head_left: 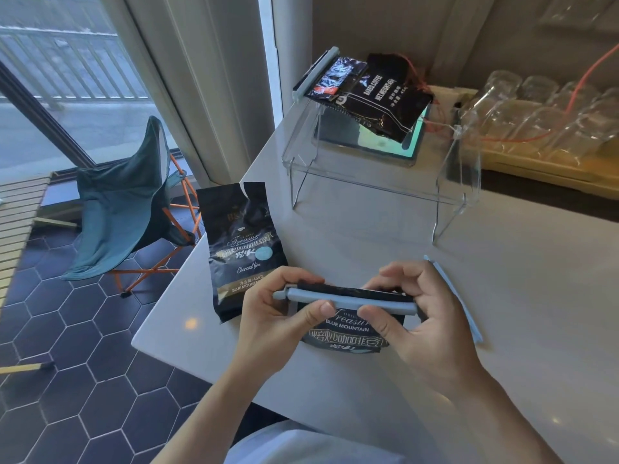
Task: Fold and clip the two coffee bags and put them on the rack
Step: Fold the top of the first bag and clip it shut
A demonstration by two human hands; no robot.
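Observation:
A dark coffee bag (345,333) stands near the table's front edge with its top folded over. A pale blue clip (348,299) sits across that fold. My left hand (278,313) pinches the clip's left end and my right hand (412,309) pinches its right end. A second dark coffee bag (243,249) lies flat to the left, its top torn open and unfolded. Another pale blue clip (455,296) lies on the table right of my right hand. The clear acrylic rack (378,175) stands further back, with a clipped dark bag (371,92) lying on its top.
The white table (502,329) ends at a corner on the left, above dark hexagon floor tiles. A teal folding chair (124,209) stands by the window. A yellow tray of clear glasses (542,128) sits at the back right, crossed by an orange cable.

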